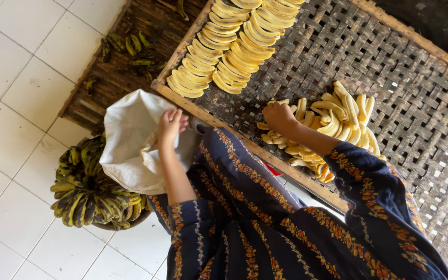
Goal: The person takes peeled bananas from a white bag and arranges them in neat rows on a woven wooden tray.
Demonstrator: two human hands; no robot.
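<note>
My left hand [171, 124] is closed on the rim of a white sack [130, 142] beside the tray's near edge. My right hand [278, 115] rests with curled fingers on a loose pile of peeled yellow bananas [338, 124] and seems to grip some; the fingertips are hidden. The pile lies on a woven bamboo tray [390, 67] with a wooden frame. Peeled bananas laid in neat overlapping rows [229, 46] cover the tray's far left part. My dark blue flowered sleeves fill the lower middle of the view.
A round basket of unpeeled green and black bananas [89, 192] stands on the white tiled floor [22, 67] under the sack. A second dark slatted rack [125, 52] with green peels on it lies left of the tray.
</note>
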